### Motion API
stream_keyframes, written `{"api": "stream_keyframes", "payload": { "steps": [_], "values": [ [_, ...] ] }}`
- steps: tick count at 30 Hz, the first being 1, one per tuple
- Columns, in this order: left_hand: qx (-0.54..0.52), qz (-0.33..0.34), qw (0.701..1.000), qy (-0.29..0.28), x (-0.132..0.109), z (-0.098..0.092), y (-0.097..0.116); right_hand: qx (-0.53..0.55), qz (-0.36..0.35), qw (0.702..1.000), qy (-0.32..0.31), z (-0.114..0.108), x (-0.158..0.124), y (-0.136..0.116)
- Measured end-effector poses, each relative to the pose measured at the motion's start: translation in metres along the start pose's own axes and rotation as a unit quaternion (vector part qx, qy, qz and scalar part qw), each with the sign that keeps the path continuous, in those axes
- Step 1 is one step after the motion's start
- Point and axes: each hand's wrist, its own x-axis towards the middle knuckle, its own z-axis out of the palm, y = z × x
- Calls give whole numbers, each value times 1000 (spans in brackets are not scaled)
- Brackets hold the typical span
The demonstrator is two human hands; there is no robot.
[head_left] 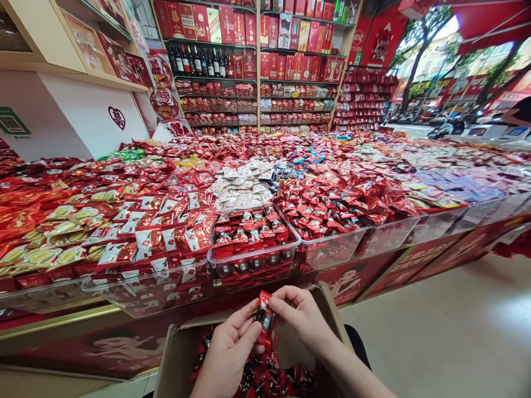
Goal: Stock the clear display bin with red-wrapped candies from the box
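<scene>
Over an open cardboard box [327, 309], my left hand [230, 342] and my right hand [301, 315] hold one red-and-black wrapped candy [266, 316] between them. My right thumb and fingers pinch its upper end, while my left fingers close on its lower left side. Below them lies a loose heap of similar wrapped candies [269, 376] inside the box. Just beyond my hands, a clear plastic bin [253, 257] contains candies of like wrapping, set in rows.
Clear bins heaped with red packets [327, 204] and white-and-red packets [166, 237] line the counter edge. Shelves at the back carry bottles [199, 61] and red gift boxes [228, 25]. A white cabinet [83, 105] overhangs on the left; tiled floor [435, 331] lies to the right.
</scene>
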Motion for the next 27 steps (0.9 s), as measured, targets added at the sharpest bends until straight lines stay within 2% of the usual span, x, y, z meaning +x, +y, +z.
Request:
{"api": "stream_keyframes", "payload": {
  "steps": [3, 6, 7, 9, 10, 12, 13, 15, 17, 20, 23, 27],
  "values": [
    [14, -1, 1000, -19, 1, -4, -11, -55, -26, 998, 15, -2, -2, 1],
    [10, 21, 1000, 1, 3, -6, -16, -73, -42, 996, 20, -3, -2, 0],
    [4, 14, 1000, 7, 4, -6, -15, -80, -59, 995, 29, -3, -2, -1],
    [-27, -44, 999, 5, 5, -6, -10, -106, -120, 986, 40, -4, -4, -3],
    [-53, -84, 995, 0, 5, -7, -7, -124, -158, 979, 30, -4, -5, -4],
    [-109, -146, 983, -10, 5, -7, 0, -169, -225, 959, -29, -5, -9, -6],
    [-129, -153, 980, -9, 5, -8, 3, -191, -247, 948, -65, -4, -11, -7],
    [-150, -117, 982, 1, 5, -9, 6, -214, -264, 933, -118, -3, -15, -7],
    [-150, -57, 987, 7, 5, -9, 9, -202, -249, 938, -128, -1, -17, -5],
    [-110, 6, 994, 15, 7, -10, 12, -118, -158, 978, -64, 2, -16, -1],
    [-62, 35, 997, 36, 8, -9, 15, -14, -42, 999, -21, 6, -11, 3],
    [-26, 42, 998, 49, 6, -9, 15, 37, 2, 999, -23, 10, -6, 4]
  ]
}}
